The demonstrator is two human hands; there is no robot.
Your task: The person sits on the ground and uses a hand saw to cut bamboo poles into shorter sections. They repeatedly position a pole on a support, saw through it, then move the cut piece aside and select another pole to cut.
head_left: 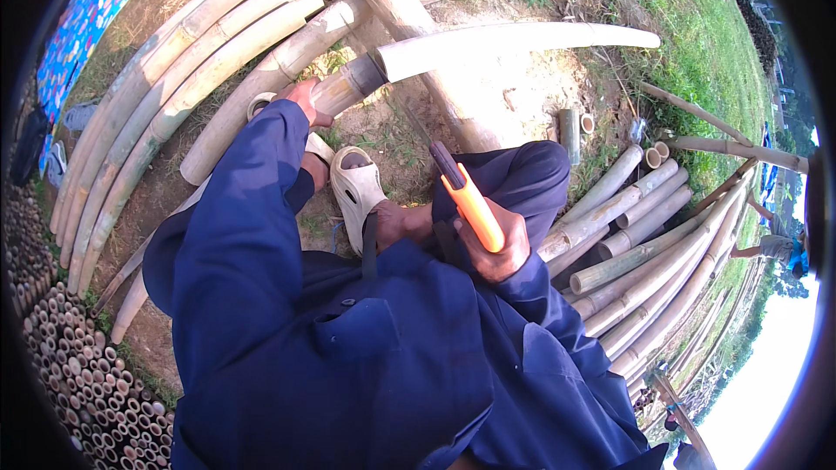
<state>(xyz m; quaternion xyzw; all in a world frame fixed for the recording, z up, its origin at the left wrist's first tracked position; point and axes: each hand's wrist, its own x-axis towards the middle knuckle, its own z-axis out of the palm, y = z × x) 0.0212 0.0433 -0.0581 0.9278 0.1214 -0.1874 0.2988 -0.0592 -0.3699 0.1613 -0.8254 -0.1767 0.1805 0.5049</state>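
The left hand point(305, 103) is closed on the near end of a bamboo pole point(514, 42), which crosses over a log point(461, 115); the right hand point(503, 250) grips an orange-handled saw point(475, 211). Sawing seems in hand; the next stroke calls for steadying the pole.

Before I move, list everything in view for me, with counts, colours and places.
Saw: 1, orange grip, centre
Held pole: 1, pale tan, upper centre
Crossing log: 1, tan, beneath the held pole
Left poles: several, tan to greenish, on the ground
Cut tubes: dozens, tan, stacked lower left
Short pieces: several, tan and greenish, right of centre
Right poles: several, tan, right
Cloth: 1, patterned blue, upper left
Grass: patches, green, mostly upper right
Person: at least 1, colours unclear, right rim
Sandals: 2, cream, left of centre
Clothes: 1 set, navy, lower centre
Left hand: 1, bare, on the held pole
Right hand: 1, bare, around the grip
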